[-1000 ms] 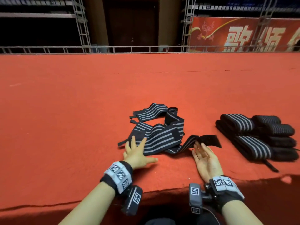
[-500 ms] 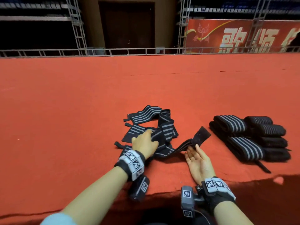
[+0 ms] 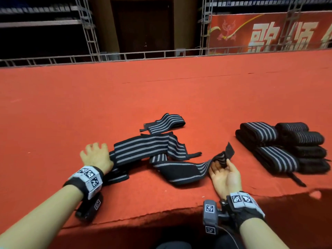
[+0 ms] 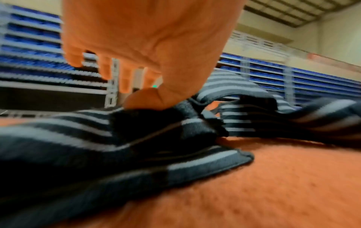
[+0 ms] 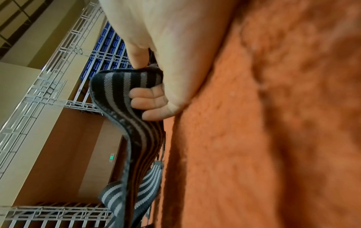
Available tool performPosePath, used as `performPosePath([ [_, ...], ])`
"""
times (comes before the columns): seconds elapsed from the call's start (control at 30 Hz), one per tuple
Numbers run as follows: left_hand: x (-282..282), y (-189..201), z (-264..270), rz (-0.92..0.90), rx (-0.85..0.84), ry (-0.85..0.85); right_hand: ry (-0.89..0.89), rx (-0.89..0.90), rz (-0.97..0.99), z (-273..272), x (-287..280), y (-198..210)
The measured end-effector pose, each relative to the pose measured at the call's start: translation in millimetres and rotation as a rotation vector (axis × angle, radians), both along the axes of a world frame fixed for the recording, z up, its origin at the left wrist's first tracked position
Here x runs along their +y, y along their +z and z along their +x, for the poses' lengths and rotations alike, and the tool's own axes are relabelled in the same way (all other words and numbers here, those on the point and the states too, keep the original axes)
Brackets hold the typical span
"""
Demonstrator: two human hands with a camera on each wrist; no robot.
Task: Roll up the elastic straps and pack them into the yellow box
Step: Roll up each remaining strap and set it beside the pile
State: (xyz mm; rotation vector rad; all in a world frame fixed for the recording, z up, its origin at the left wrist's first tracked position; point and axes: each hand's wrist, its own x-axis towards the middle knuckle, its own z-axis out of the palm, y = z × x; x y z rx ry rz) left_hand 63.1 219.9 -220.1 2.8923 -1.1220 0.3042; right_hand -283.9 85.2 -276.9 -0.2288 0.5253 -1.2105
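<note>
Elastic straps (image 3: 152,150) lie loose and tangled on the red carpet (image 3: 71,108) in front of us, black with grey stripes, and we judge the job to be partly done: to our right, well apart from the tangle, a stack of rolled straps (image 3: 282,150) sits on the same carpet, several bundles piled together. None of them is packed yet as far as we can see, since the yellow box does not appear in any view. Our right hand (image 3: 225,174) lies palm up with its fingers curled round the dark end of one loose strap, the thumb closing on it from the other side, so that end is lifted off the carpet. Our left hand (image 3: 96,155) rests on the opposite side of the heap; in the wrist view its thumb presses down on a dark fold while the other fingers stretch out, fairly straight, above the fabric. At least three unrolled lengths seem to remain, one lying apart at the far side (image 3: 164,123). What is left, we think, is to free the held strap, roll it, roll the others, and then box everything.
</note>
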Motion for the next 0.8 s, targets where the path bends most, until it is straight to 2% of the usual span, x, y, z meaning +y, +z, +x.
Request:
performPosePath([
  [0.03, -7.0, 1.5, -5.9, -0.049, -0.046, -0.128, -0.004, 0.007, -0.012, -0.4, -0.3, 0.3],
  [0.07, -15.5, 3.4, -13.0, -0.094, -0.014, -0.228, -0.01, 0.017, -0.024, -0.3, 0.6, 1.6],
  [0.1, -23.6, 6.7, -20.6, -0.139, 0.091, -0.275, -0.016, 0.039, -0.03, -0.1, 1.1, 1.9],
  [0.17, -37.3, 10.4, -30.8, -0.2, 0.329, -0.261, -0.024, 0.073, -0.04, 1.5, 2.2, 2.1],
  [0.2, -42.1, 9.6, -33.4, -0.229, 0.391, -0.255, -0.021, 0.1, -0.051, 2.8, 2.6, 3.2],
  [0.3, -45.7, 3.0, -35.9, -0.227, 0.365, -0.284, 0.005, 0.315, -0.174, 9.2, 6.6, 7.5],
  [0.4, -40.1, -1.7, -29.9, -0.197, 0.24, -0.177, 0.135, 0.656, -0.407, 25.5, 20.8, 23.7],
  [0.5, -33.1, -3.6, -23.7, -0.179, 0.251, -0.081, 0.21, 0.82, -0.681, 61.1, 37.5, 56.3],
  [0.63, -28.9, -3.0, -29.8, -0.227, 0.286, -0.295, 0.395, 1.102, -1.082, 125.4, 48.9, 103.8],
  [0.73, -23.5, -0.2, -26.9, -0.324, 0.426, -0.421, 0.643, 1.369, -1.111, 165.1, 41.1, 114.6],
  [0.8, -18.0, -0.6, -18.5, -0.379, 0.49, -0.48, 0.773, 1.473, -1.082, 177.5, 32.7, 111.7],
])
